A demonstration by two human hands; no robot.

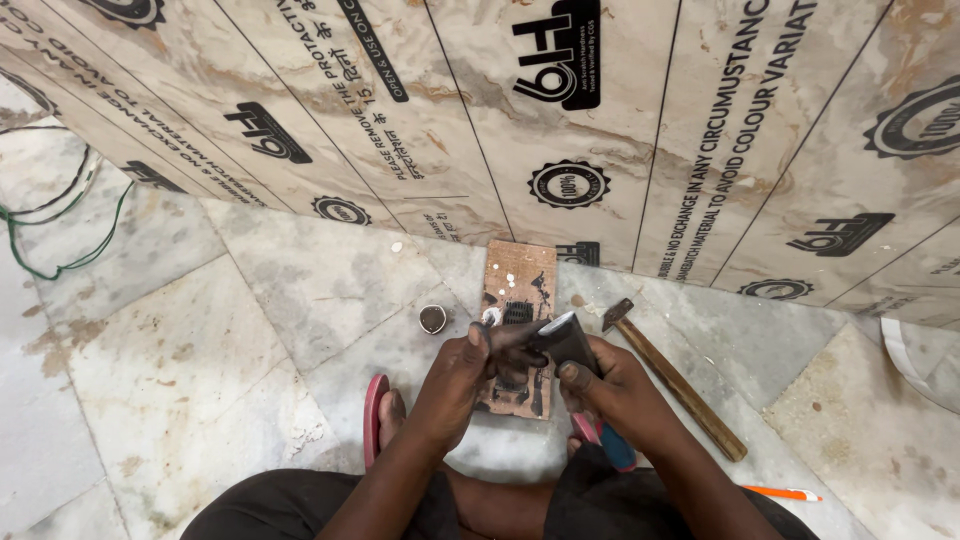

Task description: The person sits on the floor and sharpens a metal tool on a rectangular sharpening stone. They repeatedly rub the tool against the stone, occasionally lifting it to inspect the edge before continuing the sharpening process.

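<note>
Two bare hands meet low in the middle of the view, above the floor (250, 330) of pale marble tiles. Nearest to the person, an orange pencil (782, 493) lies on the floor at the right, and a red sandal (373, 420) is under the foot at the left. The right hand (612, 388) is closed around a tool with a blue and red handle (610, 445); its wide dark blade (565, 338) points up and to the left, so it looks like a chisel. The left hand (468, 372) is closed too, with its fingers pinching the blade near the bright edge. Both hands are over a small wooden board (518, 330), which lies flat on the floor and has dark stains and some white spots. Just to the right of the hands lies a hammer (672, 378) with a long wooden handle, its head near the top corner of the board. To the left of the board stands a small round cap (432, 319), apart from it. Farther away, the tiled wall (560, 130) rises, covered with printed protective film. A green wire (60, 235) curls on the floor at the far left.
</note>
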